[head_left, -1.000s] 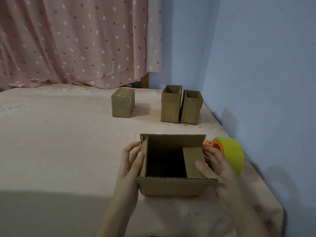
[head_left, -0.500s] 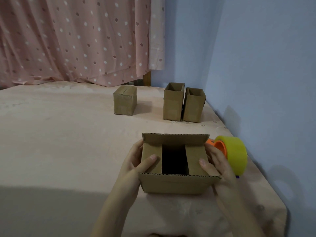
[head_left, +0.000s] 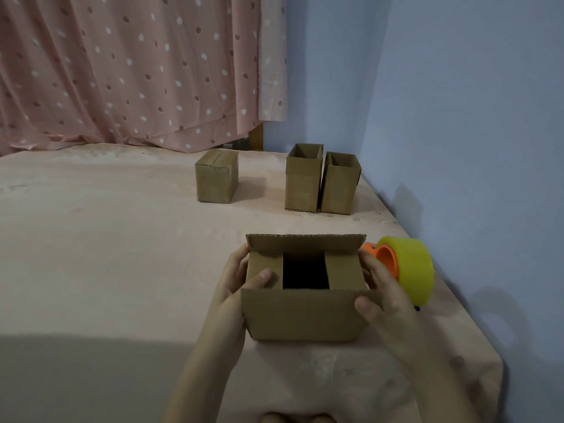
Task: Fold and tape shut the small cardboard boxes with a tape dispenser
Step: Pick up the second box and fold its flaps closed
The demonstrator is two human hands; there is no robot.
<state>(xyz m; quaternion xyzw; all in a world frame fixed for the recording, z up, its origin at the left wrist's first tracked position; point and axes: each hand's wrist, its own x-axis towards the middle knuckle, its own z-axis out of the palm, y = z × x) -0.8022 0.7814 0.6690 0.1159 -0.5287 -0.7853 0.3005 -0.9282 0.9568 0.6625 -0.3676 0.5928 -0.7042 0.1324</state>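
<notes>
Both short side flaps of the near cardboard box [head_left: 305, 303] now lie folded flat inward, and the near long flap has risen from its outward splay to stand upright. That box sits on the pink-covered surface [head_left: 106, 254], close to the near right corner. The left hand [head_left: 235, 285] grips its left wall, thumb pressing down on the left flap. The right hand [head_left: 384, 288] grips the right wall, thumb on the near front face. A tape dispenser [head_left: 406, 270], orange with a yellow roll, rests just right of the box, behind the right hand. Farther off stand a closed box [head_left: 216, 180] and two open-topped boxes [head_left: 320, 181] touching side by side.
</notes>
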